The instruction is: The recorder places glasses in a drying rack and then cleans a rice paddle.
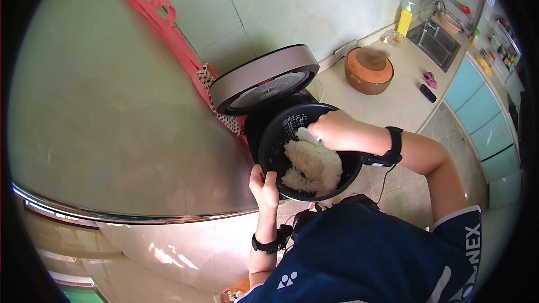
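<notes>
A black rice cooker pot (pixel 350 169) with measuring marks holds white cooked rice (pixel 310 168). My left hand (pixel 264 188) grips the pot's left rim. My right hand (pixel 331 130) is closed around a white rice paddle (pixel 304 134) whose lower end is in the rice. Behind the pot, the rice cooker (pixel 259 73) stands with its pale, thick lid raised. Whether the pot rests on the cooker or is held clear of it, I cannot tell.
A pink bag strap and dotted cloth (pixel 154 22) hang left of the cooker. On the right counter (pixel 393 106) are a brown round pot (pixel 365 78), a yellow pump bottle (pixel 404 22), a purple cloth (pixel 430 79) and a black object (pixel 428 93), before a sink (pixel 435 45).
</notes>
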`<act>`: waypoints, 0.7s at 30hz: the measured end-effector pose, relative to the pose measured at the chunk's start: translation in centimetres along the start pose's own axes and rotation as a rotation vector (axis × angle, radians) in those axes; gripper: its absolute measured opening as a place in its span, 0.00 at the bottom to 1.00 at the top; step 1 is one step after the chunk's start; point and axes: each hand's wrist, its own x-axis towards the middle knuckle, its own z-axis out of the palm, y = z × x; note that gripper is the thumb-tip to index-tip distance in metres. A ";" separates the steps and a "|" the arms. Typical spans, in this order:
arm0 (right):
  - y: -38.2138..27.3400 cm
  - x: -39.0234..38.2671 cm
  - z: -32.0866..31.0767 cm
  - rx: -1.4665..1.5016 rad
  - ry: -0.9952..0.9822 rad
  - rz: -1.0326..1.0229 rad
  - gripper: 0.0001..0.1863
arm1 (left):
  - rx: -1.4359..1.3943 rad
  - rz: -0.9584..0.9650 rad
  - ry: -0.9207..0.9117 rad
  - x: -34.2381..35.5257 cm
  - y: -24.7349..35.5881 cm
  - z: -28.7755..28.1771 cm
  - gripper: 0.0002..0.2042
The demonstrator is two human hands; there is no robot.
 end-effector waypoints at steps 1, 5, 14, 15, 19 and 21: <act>0.6 -0.3 0.0 0.014 0.028 0.014 0.07 | 0.019 0.003 -0.005 -0.1 0.3 0.0 0.08; 1.6 -2.2 -0.5 -0.004 0.063 0.064 0.08 | 0.025 -0.018 -0.016 0.0 0.6 0.1 0.08; 1.9 -4.5 -1.5 -0.025 0.152 0.087 0.08 | -0.006 -0.029 -0.028 0.2 0.1 -0.1 0.08; 1.9 -4.6 -1.5 -0.024 0.151 0.090 0.08 | -0.006 -0.030 -0.031 0.2 0.1 -0.1 0.08; 1.9 -4.9 -1.3 -0.095 0.129 0.095 0.06 | -0.002 -0.034 -0.034 0.2 0.3 0.0 0.08; 1.7 -5.0 -1.1 -0.104 0.137 0.083 0.06 | -0.013 -0.036 -0.031 0.2 0.2 0.0 0.08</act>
